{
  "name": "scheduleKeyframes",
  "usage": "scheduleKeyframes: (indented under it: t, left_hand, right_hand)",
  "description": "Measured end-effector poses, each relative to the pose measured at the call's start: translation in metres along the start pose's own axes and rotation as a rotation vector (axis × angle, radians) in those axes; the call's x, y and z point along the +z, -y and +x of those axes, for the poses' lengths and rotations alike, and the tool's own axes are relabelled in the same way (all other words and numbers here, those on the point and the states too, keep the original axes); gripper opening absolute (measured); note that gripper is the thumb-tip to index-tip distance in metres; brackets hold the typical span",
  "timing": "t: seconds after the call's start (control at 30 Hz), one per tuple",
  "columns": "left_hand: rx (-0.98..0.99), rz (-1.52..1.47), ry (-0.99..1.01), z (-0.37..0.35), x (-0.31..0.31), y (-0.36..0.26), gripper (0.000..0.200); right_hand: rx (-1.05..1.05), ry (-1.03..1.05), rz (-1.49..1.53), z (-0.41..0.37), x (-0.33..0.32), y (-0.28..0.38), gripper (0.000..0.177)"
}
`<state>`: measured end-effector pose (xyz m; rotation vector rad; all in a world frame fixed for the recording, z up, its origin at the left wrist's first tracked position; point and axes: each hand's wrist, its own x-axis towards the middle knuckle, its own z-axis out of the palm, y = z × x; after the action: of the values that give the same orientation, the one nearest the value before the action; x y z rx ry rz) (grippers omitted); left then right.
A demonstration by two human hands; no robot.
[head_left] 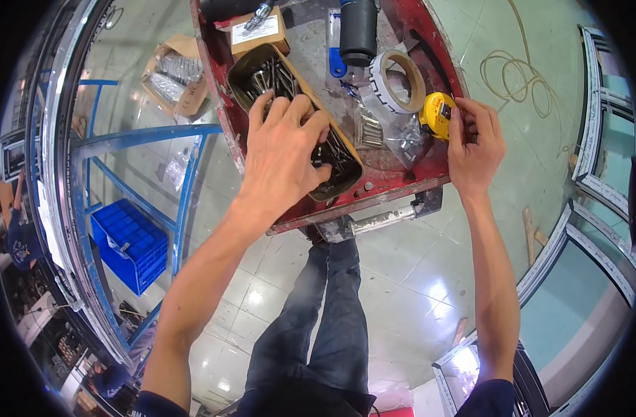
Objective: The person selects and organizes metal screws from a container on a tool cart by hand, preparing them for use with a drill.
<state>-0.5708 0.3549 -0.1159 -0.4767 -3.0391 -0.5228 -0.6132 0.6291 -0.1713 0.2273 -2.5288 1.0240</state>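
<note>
My left hand [284,142] is over a long narrow bin [349,161] of dark screws and bits, its fingers spread and bent down among them. No held piece shows between those fingers. At the right side of the red tray [384,182], my right hand [475,142] has its thumb and fingers on a yellow tape measure [436,115]. Touching the tape measure on its left is a roll of white printed tape [412,97]. Between the roll and the bin lies a clear plastic bag [405,135] with small parts.
A cardboard box [271,35], a black cylindrical tool [358,31] and a blue-handled tool [337,61] lie farther back in the tray. Left are a blue metal frame [151,139] and a blue crate [141,254]. Window frames [575,229] stand right. Other people are at far left.
</note>
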Motion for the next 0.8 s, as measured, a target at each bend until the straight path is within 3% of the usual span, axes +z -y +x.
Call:
scheduleKeyframes:
  t: [0.13, 0.2, 0.23, 0.33, 0.47, 0.5, 0.6, 0.73, 0.8]
  left_hand:
    - [0.133, 0.097, -0.281, 0.001, -0.004, 0.028, 0.022]
    - [-0.088, -0.157, -0.32, 0.01, -0.015, 0.041, 0.02]
    - [-0.16, -0.249, -0.272, 0.015, -0.027, 0.041, 0.026]
    - [-0.102, -0.459, -0.127, 0.018, -0.038, 0.045, 0.032]
    - [0.21, -0.029, 0.075, 0.018, -0.039, 0.022, 0.046]
    - [0.211, -0.053, 0.13, 0.02, -0.033, 0.014, 0.053]
    - [0.333, 0.038, 0.015, 0.027, -0.01, 0.015, 0.055]
    - [0.314, 0.103, -0.231, 0.036, -0.019, 0.04, 0.045]
    - [0.269, -0.055, -0.249, 0.036, -0.031, 0.05, 0.035]
  right_hand:
    - [0.011, -0.005, 0.011, -0.001, 0.0, -0.001, 0.014]
    - [-0.005, -0.008, -0.008, 0.0, 0.0, -0.001, 0.013]
    - [-0.013, -0.008, -0.018, 0.0, 0.0, 0.0, 0.013]
    - [-0.001, -0.004, -0.011, -0.001, 0.0, 0.0, 0.012]
    - [0.017, 0.018, -0.001, -0.001, 0.001, -0.001, 0.012]
    - [0.012, 0.021, -0.001, -0.002, 0.001, -0.002, 0.012]
    - [0.016, 0.044, -0.02, -0.002, 0.001, 0.001, 0.012]
    - [-0.032, 0.037, -0.032, -0.001, 0.002, -0.001, 0.012]
    - [-0.027, 0.033, -0.038, -0.001, 0.002, 0.0, 0.012]
